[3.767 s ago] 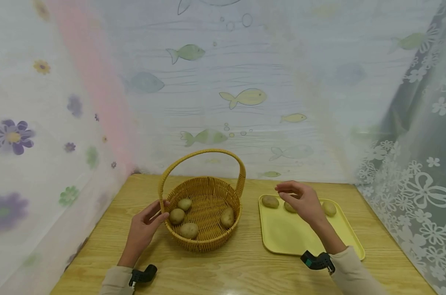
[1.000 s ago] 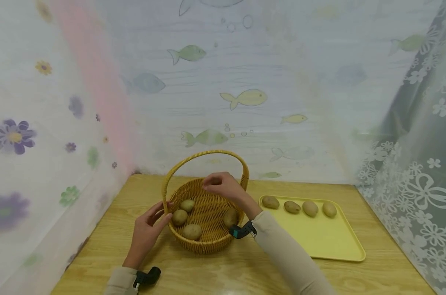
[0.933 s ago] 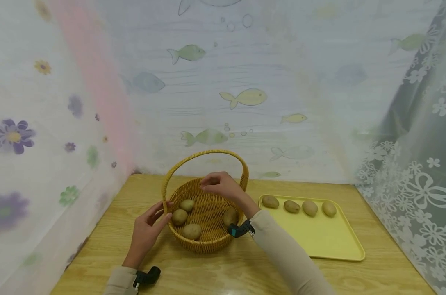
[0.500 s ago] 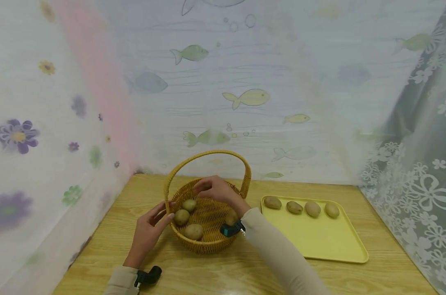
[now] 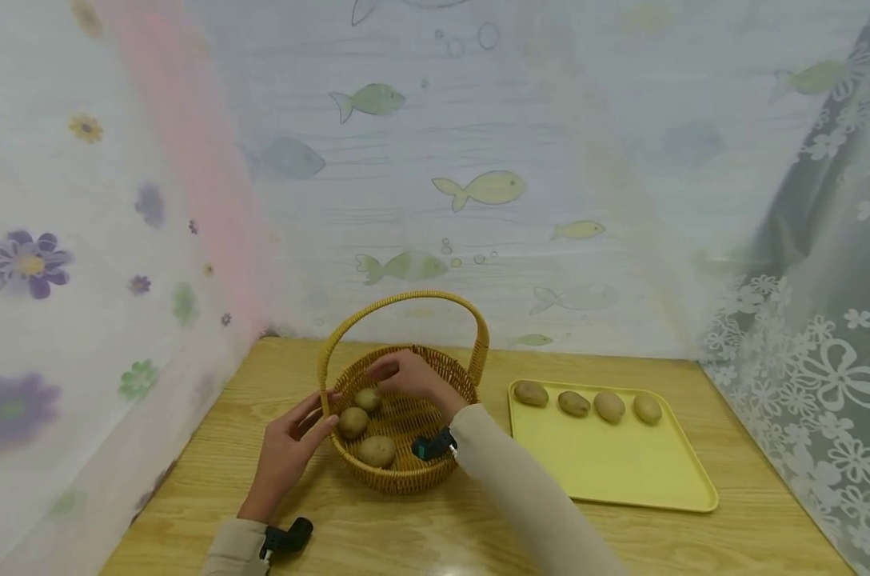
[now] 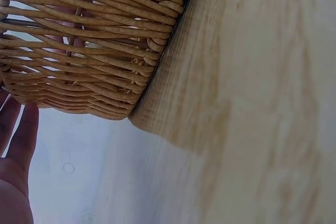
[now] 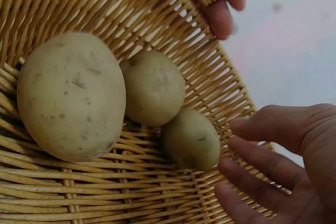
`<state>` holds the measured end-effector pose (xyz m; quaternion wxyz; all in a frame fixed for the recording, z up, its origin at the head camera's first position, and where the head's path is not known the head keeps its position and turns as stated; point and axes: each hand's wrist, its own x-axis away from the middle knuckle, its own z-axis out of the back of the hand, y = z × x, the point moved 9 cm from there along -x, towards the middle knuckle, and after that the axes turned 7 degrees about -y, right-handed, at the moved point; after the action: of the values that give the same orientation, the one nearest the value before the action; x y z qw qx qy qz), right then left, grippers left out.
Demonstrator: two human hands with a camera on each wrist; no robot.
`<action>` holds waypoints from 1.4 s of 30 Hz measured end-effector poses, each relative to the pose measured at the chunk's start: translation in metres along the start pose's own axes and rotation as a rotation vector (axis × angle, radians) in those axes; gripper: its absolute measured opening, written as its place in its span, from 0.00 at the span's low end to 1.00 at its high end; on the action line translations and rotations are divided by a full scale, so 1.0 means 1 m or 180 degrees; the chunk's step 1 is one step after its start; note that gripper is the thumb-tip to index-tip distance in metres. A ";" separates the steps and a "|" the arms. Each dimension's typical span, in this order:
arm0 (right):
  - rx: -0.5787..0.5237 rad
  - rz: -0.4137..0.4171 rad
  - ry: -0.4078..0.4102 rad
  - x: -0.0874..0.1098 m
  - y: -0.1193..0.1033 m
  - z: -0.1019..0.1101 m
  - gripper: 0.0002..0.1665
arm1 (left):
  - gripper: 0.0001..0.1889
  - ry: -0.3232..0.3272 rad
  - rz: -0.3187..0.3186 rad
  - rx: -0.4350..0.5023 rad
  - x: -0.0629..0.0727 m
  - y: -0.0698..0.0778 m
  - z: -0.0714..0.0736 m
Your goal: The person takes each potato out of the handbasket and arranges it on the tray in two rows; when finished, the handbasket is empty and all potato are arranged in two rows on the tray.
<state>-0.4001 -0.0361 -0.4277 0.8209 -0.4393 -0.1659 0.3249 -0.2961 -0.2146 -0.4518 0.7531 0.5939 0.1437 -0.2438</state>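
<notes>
A round wicker basket (image 5: 399,480) with a tall arched handle stands on the table. My left hand (image 5: 284,452) holds its left rim at the handle's foot, thumb inside and fingers outside. Inside on the left lie a small potato (image 5: 367,400), a medium potato (image 5: 353,422) and a larger potato (image 5: 377,452). My right hand (image 5: 410,376) is inside the basket beside the small potato, holding nothing. In the right wrist view, its fingers (image 7: 252,182) and thumb are spread apart close to the small potato (image 7: 190,140); contact is unclear. My right forearm covers the basket's right side.
Right of the basket lies a yellow tray (image 5: 622,472) with several potatoes in a row along its far edge, one potato (image 5: 532,393) at its left corner. The wooden table (image 5: 377,536) ends at a fish-printed curtain (image 5: 478,264) behind and flowered curtains at both sides.
My right hand has come from over the tray into the basket, then moved left and down to the small potato. The basket's right-hand potato is now hidden. My left hand stays on the rim.
</notes>
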 end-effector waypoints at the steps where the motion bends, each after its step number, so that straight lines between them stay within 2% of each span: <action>1: 0.0016 0.0001 -0.0011 -0.002 0.000 -0.001 0.18 | 0.25 -0.0016 -0.0019 0.0011 -0.001 0.001 0.000; 6: 0.0293 -0.0046 -0.0171 -0.009 0.004 -0.014 0.20 | 0.25 -0.0059 -0.0026 0.0054 -0.002 0.001 0.000; 10: 0.0586 -0.0218 -0.0285 -0.009 0.009 -0.022 0.21 | 0.25 -0.0091 -0.0002 0.0042 -0.001 -0.002 0.000; 13: 0.0631 -0.0303 -0.0260 -0.008 0.011 -0.022 0.21 | 0.25 -0.0108 0.0006 0.0052 -0.002 -0.003 -0.001; 22: 0.0769 -0.0285 -0.0210 -0.006 0.011 -0.021 0.18 | 0.24 -0.0150 0.0077 0.0168 -0.003 -0.004 -0.001; 27: 0.0794 -0.0270 -0.0176 -0.005 0.010 -0.020 0.18 | 0.24 -0.0197 0.0089 0.0225 -0.003 -0.004 -0.002; 35: 0.0712 -0.0255 0.0025 -0.003 0.010 -0.013 0.20 | 0.24 -0.0202 0.0106 0.0259 -0.001 -0.001 -0.004; 42: 0.0428 -0.0226 0.0144 0.002 0.005 -0.004 0.21 | 0.24 -0.0176 0.0112 0.0279 -0.003 0.001 -0.004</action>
<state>-0.3988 -0.0348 -0.4342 0.8632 -0.3842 -0.1406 0.2960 -0.2977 -0.2104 -0.4504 0.7342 0.6218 0.1016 -0.2529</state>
